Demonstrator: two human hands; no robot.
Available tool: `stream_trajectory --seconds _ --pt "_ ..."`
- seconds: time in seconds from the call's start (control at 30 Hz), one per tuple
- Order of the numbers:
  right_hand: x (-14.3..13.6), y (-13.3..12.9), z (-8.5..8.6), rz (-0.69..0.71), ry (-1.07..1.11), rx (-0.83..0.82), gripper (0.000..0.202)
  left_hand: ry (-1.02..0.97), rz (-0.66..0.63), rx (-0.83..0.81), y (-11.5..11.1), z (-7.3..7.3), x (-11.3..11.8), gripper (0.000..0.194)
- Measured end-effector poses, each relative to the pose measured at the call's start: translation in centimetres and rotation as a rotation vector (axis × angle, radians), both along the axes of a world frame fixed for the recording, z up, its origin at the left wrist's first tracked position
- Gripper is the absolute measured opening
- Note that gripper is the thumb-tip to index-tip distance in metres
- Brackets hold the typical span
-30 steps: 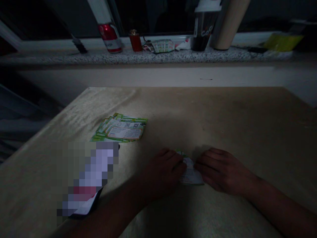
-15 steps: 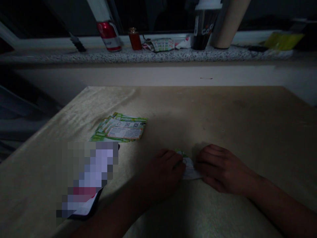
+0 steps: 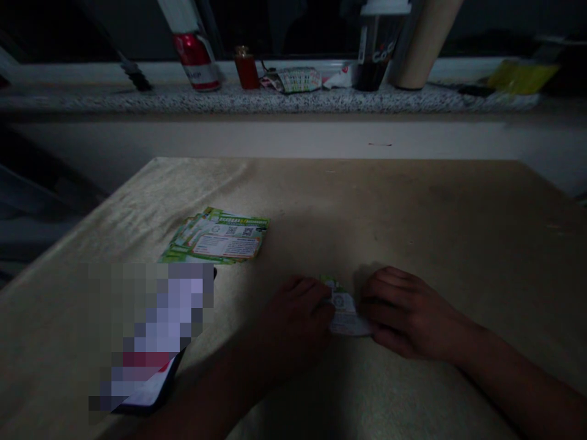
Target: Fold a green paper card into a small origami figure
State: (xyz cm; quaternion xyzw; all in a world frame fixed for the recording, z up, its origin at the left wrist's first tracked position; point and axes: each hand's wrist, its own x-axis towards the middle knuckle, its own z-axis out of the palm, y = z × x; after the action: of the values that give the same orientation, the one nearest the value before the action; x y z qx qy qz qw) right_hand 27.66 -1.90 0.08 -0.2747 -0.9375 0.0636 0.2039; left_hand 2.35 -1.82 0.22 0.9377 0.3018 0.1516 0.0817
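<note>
A small green-and-white printed flyer point(image 3: 345, 315) lies on the table between my hands, its top corner angled as if folded. The fingers of my left hand point(image 3: 300, 315) are curled over its left side, with the thumb near the lower edge. At the right, my right hand point(image 3: 403, 311) has its bent fingers closed on the flyer's other edge. Both hands rest low on the tabletop, and they cover much of the flyer. Dim light hides the exact grip of the fingertips.
A fanned stack of similar flyers point(image 3: 224, 238) lies to the left on the table point(image 3: 321, 189). Nearer me is a phone point(image 3: 156, 391) with a blurred screen. On the granite sill point(image 3: 275, 105) stand a red-and-white can point(image 3: 197, 64), an orange bottle point(image 3: 247, 70) and a dark cup point(image 3: 373, 58).
My left hand has shifted slightly left, and a little more of the flyer shows between the hands. My right hand stays almost still. The whole view has drifted slightly.
</note>
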Motion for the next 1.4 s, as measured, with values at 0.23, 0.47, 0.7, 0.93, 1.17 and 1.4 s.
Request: stream_trajectory --seconds 0.23,0.47,0.7,0.93,1.17,1.4 --pt "-0.09 0.05 -0.19 -0.010 0.015 -0.027 0.018 -0.047 0.024 0.036 0.02 -0.20 -0.02 0.006" --pt "-0.26 0.01 -0.08 -0.009 0.026 -0.039 0.016 -0.071 0.027 0.041 0.00 -0.21 -0.13 0.008" --pt "-0.11 0.02 -0.27 -0.010 0.028 -0.046 0.016 -0.091 0.032 0.024 -0.02 -0.11 -0.13 0.007" --pt "-0.21 0.07 -0.41 -0.014 0.047 -0.045 0.014 -0.073 0.035 0.035 0.10 0.10 -0.21 0.005" --pt "-0.18 0.08 -0.36 -0.017 0.052 -0.058 0.014 -0.076 0.052 0.028 0.09 0.19 -0.11 0.006" --pt "-0.18 0.11 -0.41 -0.028 0.081 -0.081 0.011 -0.064 0.076 -0.011 0.08 0.19 -0.13 0.009"
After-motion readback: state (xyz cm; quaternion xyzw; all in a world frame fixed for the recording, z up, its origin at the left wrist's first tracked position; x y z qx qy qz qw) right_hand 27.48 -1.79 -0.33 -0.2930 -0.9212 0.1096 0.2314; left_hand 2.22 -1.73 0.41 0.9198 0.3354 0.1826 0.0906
